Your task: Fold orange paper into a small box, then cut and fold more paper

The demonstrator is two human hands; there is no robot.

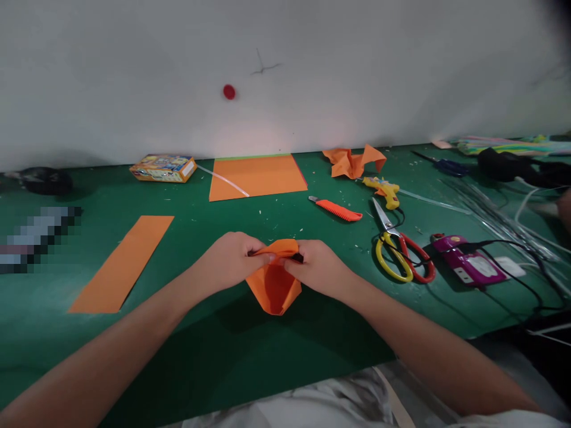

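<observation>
Between my two hands is a folded piece of orange paper (274, 291), held up over the near middle of the green table. It is bent into a hollow, pocket-like shape whose opening faces me. My left hand (234, 255) pinches its upper left edge, the thumb pressed on the folded rim. On the upper right edge, my right hand (319, 261) grips in the same way with thumb and curled fingers. Dark gaps show beside both thumbs. The fingertips behind the paper are hidden.
An orange strip (125, 264) lies left; stacked orange sheets (256, 178) and a small box (163, 168) lie behind. To the right are a utility knife (339, 210), scissors (397, 249), a yellow glue gun (383, 190), crumpled orange paper (352, 162) and a purple power strip (468, 261) with cables.
</observation>
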